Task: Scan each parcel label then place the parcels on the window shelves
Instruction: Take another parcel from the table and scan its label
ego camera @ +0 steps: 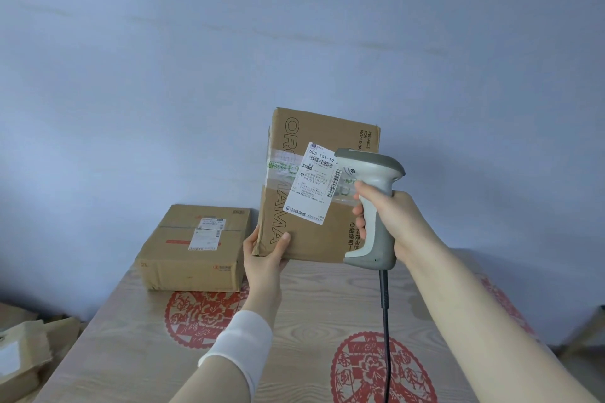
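Note:
My left hand (263,255) grips the lower left corner of a brown cardboard parcel (311,141), holding it upright above the table. A white shipping label (316,181) with barcodes faces me on its front. My right hand (389,219) grips the handle of a grey and white barcode scanner (370,173), forefinger on the trigger. The scanner's head points at the label from the right, very close to it. A black cable (384,321) hangs from the scanner's base. A second brown parcel (193,249) with its own label lies flat on the table at the left.
The table (311,304) has a pale wood-grain cover with red paper-cut roundels. A plain blue-grey wall stands right behind it. More cardboard boxes (23,350) lie on the floor at the lower left, and another box edge shows at the far right.

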